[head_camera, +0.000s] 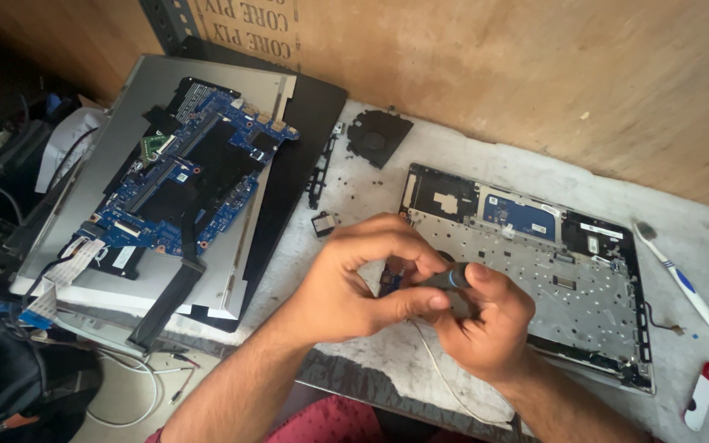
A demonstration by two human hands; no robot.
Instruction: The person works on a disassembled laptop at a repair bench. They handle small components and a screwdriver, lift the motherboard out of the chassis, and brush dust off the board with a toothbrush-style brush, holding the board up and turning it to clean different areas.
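Note:
Both my hands meet over the front of the white bench. My right hand [486,324] grips a dark screwdriver [451,280] with a blue ring on its handle. My left hand [354,275] curls around a small blue circuit board [391,276], thumb pressed near the screwdriver's handle. Most of that small board is hidden by my fingers. Just behind my hands lies an opened laptop base [551,271], a silver metal frame with black edges and a blue part inside.
A blue motherboard [186,176] rests on a grey laptop cover [116,189] at the left. A black fan [377,136] lies near the wooden wall. A toothbrush [687,287] and a red-and-white object [702,395] sit at the right. Cables crowd the left edge.

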